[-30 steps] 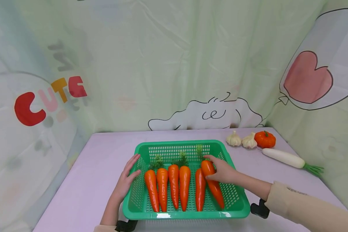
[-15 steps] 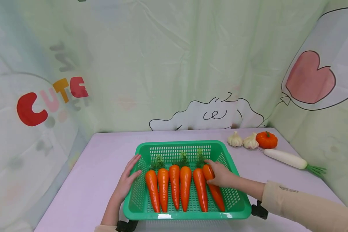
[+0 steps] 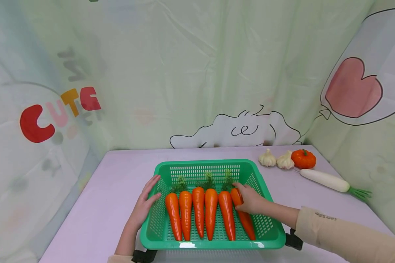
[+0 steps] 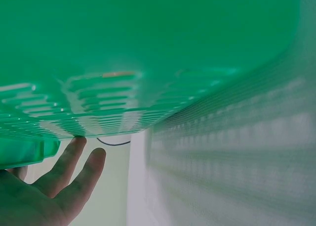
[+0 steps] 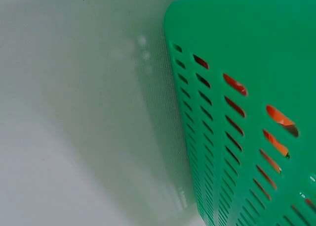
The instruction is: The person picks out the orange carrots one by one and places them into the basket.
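Observation:
A green plastic basket (image 3: 214,244) with slotted walls holds a row of several orange carrots (image 3: 211,208) with leafy green tops. My right hand (image 3: 251,199) reaches over the basket's right side and holds the thick end of the rightmost carrot (image 3: 247,223), which lies slanted, tip toward the front. Its own top is hidden by the hand. At the basket's left rim rests my left hand (image 3: 143,204), fingers spread and fairly straight. In the left wrist view, fingers (image 4: 81,179) of that hand extend along the outside of the basket wall. The right wrist view does not show the right hand.
At the back right of the pale table (image 3: 125,175) lie two garlic bulbs (image 3: 285,160), one beside the other, and a small orange pumpkin (image 3: 303,158). A white radish (image 3: 324,179) with green leaves lies in front of them. Printed curtains (image 3: 171,73) enclose the table.
My right hand has lowered the rightmost carrot into the basket, slightly toward the front. The carrot left of it has straightened less upright, its top shifting left. The left hand stays put.

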Demonstrator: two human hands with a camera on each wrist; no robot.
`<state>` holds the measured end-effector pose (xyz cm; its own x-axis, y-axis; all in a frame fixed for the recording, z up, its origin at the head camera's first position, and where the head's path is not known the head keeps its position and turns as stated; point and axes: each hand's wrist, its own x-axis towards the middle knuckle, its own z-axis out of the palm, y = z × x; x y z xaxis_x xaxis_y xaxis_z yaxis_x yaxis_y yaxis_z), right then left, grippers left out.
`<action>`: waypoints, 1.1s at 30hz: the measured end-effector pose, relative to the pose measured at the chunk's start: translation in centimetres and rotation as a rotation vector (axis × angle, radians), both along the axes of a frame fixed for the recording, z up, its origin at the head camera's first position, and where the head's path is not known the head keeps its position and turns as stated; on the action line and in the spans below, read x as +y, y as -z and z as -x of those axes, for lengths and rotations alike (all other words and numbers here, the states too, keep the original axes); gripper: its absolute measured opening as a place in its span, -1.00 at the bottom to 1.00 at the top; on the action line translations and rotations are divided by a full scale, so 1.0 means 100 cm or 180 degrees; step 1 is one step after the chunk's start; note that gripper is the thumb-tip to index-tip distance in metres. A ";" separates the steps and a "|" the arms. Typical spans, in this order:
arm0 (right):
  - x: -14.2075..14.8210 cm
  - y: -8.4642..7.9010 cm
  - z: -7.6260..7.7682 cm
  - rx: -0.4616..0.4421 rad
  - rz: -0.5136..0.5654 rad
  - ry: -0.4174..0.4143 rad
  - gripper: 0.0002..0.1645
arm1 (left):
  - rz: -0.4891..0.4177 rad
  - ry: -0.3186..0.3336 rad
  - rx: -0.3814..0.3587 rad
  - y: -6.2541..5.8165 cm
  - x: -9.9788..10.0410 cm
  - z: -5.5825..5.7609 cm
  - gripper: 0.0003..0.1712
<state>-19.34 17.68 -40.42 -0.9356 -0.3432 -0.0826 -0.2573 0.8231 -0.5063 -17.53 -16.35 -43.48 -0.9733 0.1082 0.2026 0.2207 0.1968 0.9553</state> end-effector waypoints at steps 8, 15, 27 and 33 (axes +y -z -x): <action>-0.002 -0.004 -0.011 -0.0284 0.0134 -0.0122 -0.05 | 0.0099 -0.0018 0.0013 -0.001 -0.003 0.000 -0.40; -0.002 -0.012 -0.020 -0.0459 0.0351 -0.0254 -0.04 | 0.0143 -0.0056 0.0040 -0.001 -0.008 0.000 -0.40; 0.013 -0.040 -0.020 -0.0273 0.0858 -0.0396 -0.10 | 0.0517 -0.0019 0.0314 0.003 -0.012 0.005 -0.40; 0.028 -0.047 -0.023 -0.0141 0.1144 -0.0367 -0.16 | 0.1086 -0.0098 0.0527 0.000 -0.010 0.004 -0.42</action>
<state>-17.05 20.45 -35.73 -0.8873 -0.4606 0.0226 -0.3092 0.5579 -0.7701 -17.89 -17.39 -43.49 -0.9342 0.1678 0.3147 0.3556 0.5065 0.7855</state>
